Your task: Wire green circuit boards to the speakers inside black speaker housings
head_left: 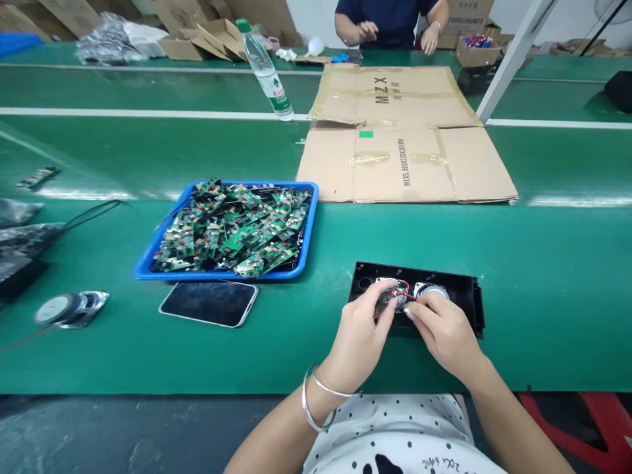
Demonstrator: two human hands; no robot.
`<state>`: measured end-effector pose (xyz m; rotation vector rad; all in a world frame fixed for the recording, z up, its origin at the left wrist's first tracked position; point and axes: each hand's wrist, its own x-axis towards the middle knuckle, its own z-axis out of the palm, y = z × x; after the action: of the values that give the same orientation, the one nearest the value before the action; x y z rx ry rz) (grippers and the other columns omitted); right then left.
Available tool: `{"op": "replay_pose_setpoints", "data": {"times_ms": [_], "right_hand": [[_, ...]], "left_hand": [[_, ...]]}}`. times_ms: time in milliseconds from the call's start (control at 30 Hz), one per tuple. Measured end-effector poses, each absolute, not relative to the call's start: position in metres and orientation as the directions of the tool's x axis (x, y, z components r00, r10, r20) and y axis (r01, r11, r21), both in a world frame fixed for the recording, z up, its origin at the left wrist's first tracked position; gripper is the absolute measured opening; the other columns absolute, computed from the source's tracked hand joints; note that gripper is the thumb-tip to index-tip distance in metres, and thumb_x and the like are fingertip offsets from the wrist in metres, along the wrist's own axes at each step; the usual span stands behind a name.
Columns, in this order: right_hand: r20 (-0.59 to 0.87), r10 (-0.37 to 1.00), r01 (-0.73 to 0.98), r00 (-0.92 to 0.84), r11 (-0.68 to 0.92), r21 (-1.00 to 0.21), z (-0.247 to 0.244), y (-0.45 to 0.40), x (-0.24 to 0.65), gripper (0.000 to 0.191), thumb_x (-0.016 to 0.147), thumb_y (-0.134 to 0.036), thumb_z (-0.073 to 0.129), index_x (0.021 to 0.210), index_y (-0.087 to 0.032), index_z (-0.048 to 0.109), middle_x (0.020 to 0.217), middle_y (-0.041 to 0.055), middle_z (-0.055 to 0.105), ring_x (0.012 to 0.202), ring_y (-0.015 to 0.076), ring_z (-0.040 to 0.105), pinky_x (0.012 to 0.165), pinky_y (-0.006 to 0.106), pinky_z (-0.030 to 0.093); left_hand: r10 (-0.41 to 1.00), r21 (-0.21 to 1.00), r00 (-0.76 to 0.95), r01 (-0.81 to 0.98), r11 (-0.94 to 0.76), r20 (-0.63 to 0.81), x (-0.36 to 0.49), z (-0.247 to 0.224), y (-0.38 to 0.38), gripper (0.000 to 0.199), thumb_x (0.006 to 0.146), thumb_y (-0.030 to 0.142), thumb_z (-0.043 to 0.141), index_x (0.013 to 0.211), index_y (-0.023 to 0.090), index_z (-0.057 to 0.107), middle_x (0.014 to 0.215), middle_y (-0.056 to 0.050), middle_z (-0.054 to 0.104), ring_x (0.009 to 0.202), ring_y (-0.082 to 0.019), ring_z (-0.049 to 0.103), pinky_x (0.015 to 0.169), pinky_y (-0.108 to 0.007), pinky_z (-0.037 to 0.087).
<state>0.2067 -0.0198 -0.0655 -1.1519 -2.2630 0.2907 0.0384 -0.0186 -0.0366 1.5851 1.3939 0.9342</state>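
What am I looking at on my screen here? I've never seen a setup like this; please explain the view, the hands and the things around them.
There is no machine here, just a person's bare left hand and right hand. The single picture comes from a camera on that person's head, looking forward and down.

On the green work table lie a blue plastic tray heaped with green circuit boards, a dark-screened phone, a round metal-framed speaker and flattened brown cardboard.

Over a black rectangular plastic housing, the left hand holds a small dark circuit board. The right hand's fingers are at a thin red wire; their exact grip is hidden. Another person is across the table.
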Motion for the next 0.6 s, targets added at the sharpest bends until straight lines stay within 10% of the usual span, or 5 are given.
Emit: {"op": "replay_pose_setpoints", "data": {"times_ms": [600], "right_hand": [[0.322, 0.817, 0.816, -0.478, 0.549, -0.181, -0.0687, -0.017, 0.1995, 0.025, 0.096, -0.015, 0.04, 0.078, -0.016, 0.056, 0.073, 0.0032, 0.042, 0.063, 0.0144, 0.039, 0.049, 0.026, 0.022]], "left_hand": [[0.936, 0.768, 0.346, 0.58, -0.271, 0.07, 0.038, -0.0336, -0.0168, 0.027, 0.091, 0.015, 0.044, 0.115, 0.02, 0.054, 0.108, -0.006, 0.068, 0.094, -0.021, 0.067, 0.08, -0.034, 0.054]]}}
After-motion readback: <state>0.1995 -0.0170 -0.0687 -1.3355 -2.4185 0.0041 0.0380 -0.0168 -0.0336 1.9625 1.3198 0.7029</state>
